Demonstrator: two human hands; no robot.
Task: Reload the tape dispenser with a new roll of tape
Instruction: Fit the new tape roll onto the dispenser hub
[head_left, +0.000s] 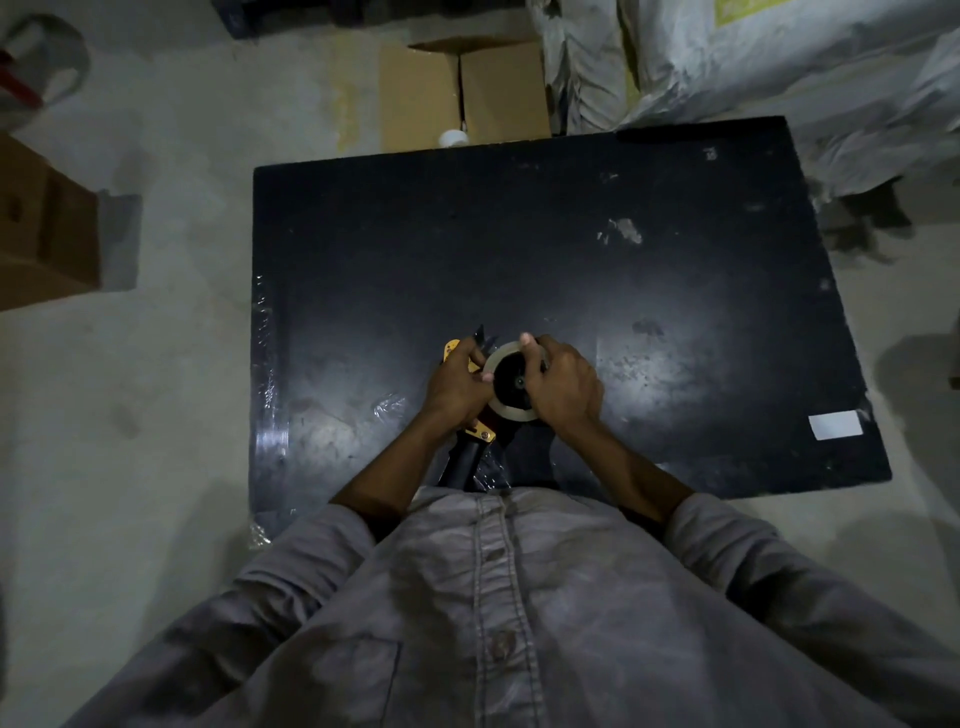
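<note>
A roll of tape (511, 413) sits on the hub of a yellow and black tape dispenser (480, 431), held above the near edge of a black table (571, 249). The right hand (563, 384) grips the roll's right side; the left hand (454, 384) clasps the dispenser's frame, just left of it.
</note>
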